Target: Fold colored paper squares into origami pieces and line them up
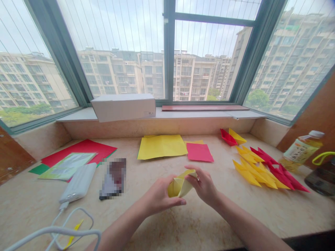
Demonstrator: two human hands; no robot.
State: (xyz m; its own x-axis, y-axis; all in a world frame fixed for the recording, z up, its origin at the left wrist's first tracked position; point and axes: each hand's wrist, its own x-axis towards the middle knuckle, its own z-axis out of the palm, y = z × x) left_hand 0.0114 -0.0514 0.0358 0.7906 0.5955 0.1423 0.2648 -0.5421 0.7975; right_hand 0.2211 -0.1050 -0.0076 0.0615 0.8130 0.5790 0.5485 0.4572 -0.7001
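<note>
A partly folded piece of yellow paper [180,186] is held above the counter between my two hands, its flaps standing apart like a pocket. My left hand [159,195] grips its left side, the thumb along the lower edge and the fingers behind it. On the upper right corner, my right hand [202,183] pinches the paper between thumb and fingers. Beyond my hands lie a yellow sheet [162,147] and a smaller red square of paper [200,152]. Folded yellow paper boats [258,170] and red paper boats [285,174] sit in rows at the right.
A white power bank [78,183] with a looping white cable [54,230] lies at the left, near red paper sheets [86,150]. One pixelated item [113,179] is beside it. A drink bottle [300,151] stands far right. The white box [124,108] rests on the windowsill.
</note>
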